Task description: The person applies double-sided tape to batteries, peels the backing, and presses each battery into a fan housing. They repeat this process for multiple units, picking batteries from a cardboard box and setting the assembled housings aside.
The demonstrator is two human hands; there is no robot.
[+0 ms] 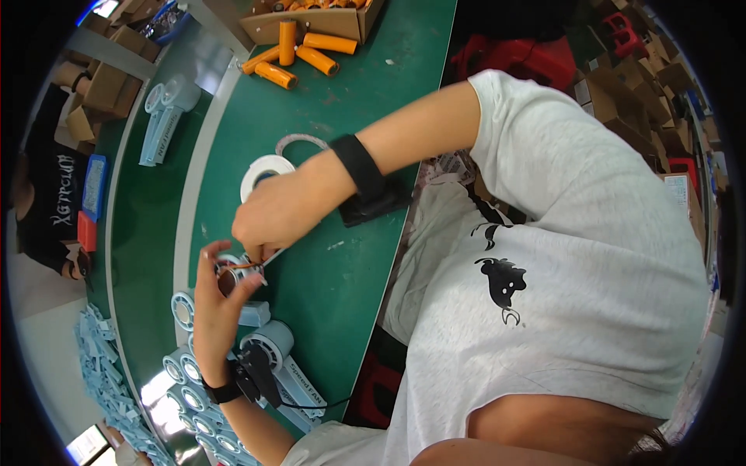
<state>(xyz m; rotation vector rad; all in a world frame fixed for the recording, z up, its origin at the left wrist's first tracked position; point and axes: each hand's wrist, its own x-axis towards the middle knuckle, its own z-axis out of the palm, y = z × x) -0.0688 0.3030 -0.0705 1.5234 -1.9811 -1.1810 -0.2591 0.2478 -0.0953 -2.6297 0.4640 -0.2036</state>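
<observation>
My left hand point(217, 311) curls its fingers and thumb round a small round fan part point(230, 273), whose edges are partly hidden. Orange and dark thin wires point(250, 266) come off this part. From above, my right hand point(276, 213) reaches down to it, fingertips pinched at the wires, and a thin white strip sticks out beside them. Right behind that hand lies a white ring-shaped roll point(264, 172), partly covered. Just below my left hand, a light-blue handheld fan housing point(272, 342) rests on the green table, with a black device point(256, 377) by my wrist.
Orange battery cells point(317, 60) lie before a cardboard box point(361, 27) of them. A black flat object point(373, 206) sits near the table edge. Several light-blue fan housings point(194, 400) crowd the lower left; more point(167, 116) stand beyond the pale rail. Another person point(58, 179) is at far left.
</observation>
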